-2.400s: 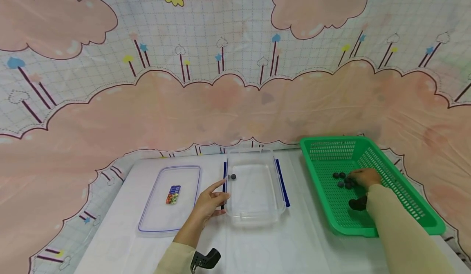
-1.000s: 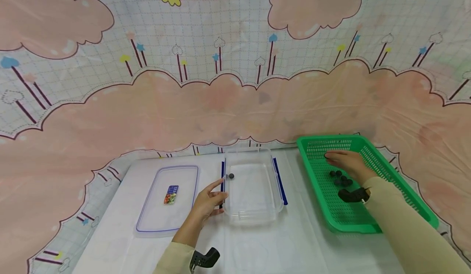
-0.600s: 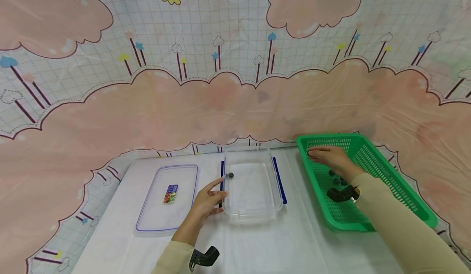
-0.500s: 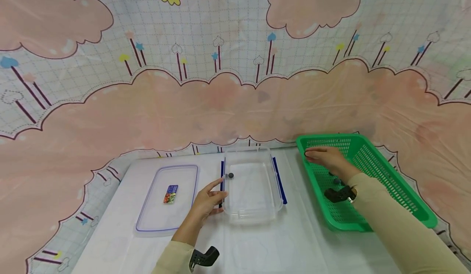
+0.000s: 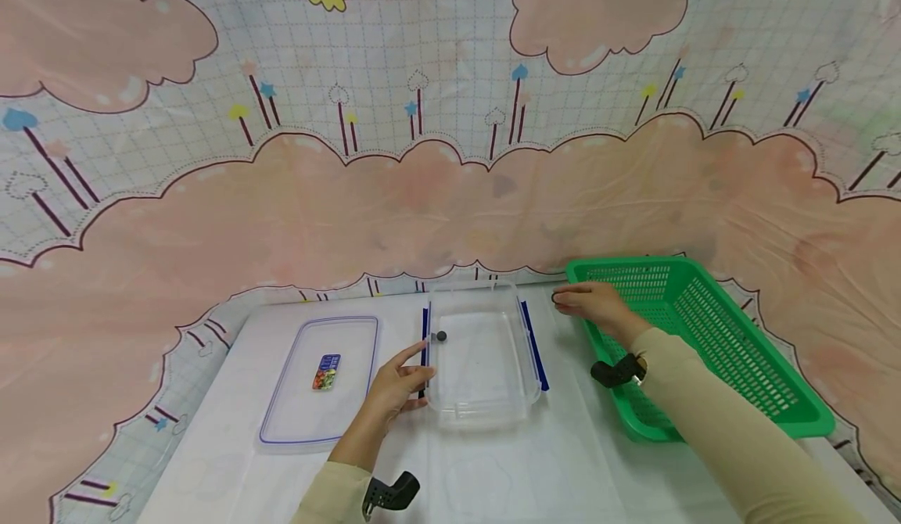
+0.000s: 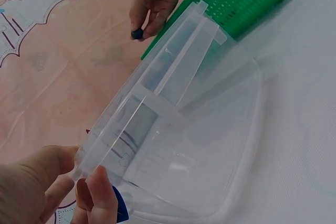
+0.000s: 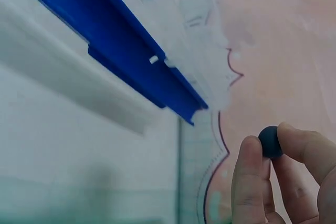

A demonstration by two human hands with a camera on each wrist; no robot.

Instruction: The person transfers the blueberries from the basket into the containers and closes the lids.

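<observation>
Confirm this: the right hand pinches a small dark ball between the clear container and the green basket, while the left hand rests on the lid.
Not the lid: the head view shows the left hand holding the clear container at its left edge. The right hand does pinch the small dark ball beside the green basket.

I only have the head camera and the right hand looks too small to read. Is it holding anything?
Observer: Yes. The right wrist view shows the right hand pinching a small dark blue ball between thumb and fingertip.
Operator: And the left hand, is it gripping that clear box or just lying next to it?
Observer: It is gripping. In the left wrist view the left hand holds the rim of the clear container between thumb and fingers, right beside a blue latch.
</observation>
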